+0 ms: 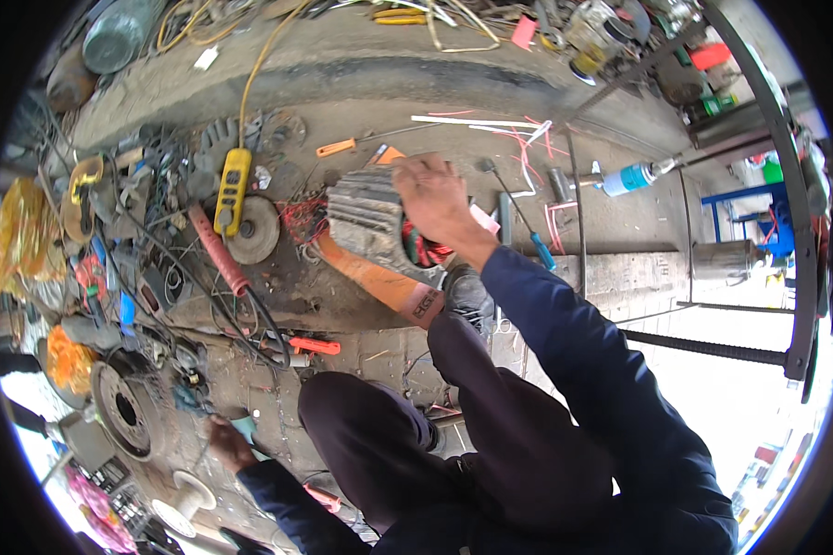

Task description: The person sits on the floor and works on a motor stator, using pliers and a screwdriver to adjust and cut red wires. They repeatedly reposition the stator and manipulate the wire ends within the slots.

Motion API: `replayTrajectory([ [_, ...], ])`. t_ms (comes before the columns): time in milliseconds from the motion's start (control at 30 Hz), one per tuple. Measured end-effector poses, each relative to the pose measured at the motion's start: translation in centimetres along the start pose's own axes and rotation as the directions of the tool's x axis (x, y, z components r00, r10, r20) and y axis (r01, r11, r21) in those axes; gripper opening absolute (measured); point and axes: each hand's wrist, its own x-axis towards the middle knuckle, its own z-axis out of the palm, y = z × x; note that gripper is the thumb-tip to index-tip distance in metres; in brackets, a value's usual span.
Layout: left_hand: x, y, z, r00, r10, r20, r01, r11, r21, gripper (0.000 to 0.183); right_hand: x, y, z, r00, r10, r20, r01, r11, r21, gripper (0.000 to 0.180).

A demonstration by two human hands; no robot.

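A finned metal electric motor housing (368, 218) with red and green windings (423, 248) lies on its side before me. My right hand (434, 194) grips its upper edge, fingers curled over the rim. An orange strip bearing letters (371, 277) runs beneath the housing to my knee. My left hand (230, 444) is low at the left, by a pale green piece (244, 427) and a dark bluish object (193, 399); whether it holds either is unclear. An orange-handled screwdriver (337, 148) and a blue-handled tool (543, 251) lie around the housing.
At left are a yellow power strip (233, 191), a grinding disc (253, 229), a red tube (219, 251), tangled cables and a wheel rim (123, 406). White and red sleeving (524, 149) lies beyond the housing. A metal frame (798, 208) stands at right. An orange-handled tool (316, 345) lies near my knees.
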Motion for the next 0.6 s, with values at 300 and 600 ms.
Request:
replayTrajectory([
  [300,-13.2,-7.3,43.3,0.592,-0.064,0.804,-0.346,0.880,0.326,0.028,-0.3,-1.1,-1.6,0.995,0.077,0.060,-0.082,0.993,0.090,0.046],
  [600,-17.5,-23.5,51.6,0.429,-0.174,0.886,-0.680,0.583,0.444,0.017,0.4,1.8,-1.7,0.992,0.016,0.126,-0.053,0.953,0.297,0.041],
])
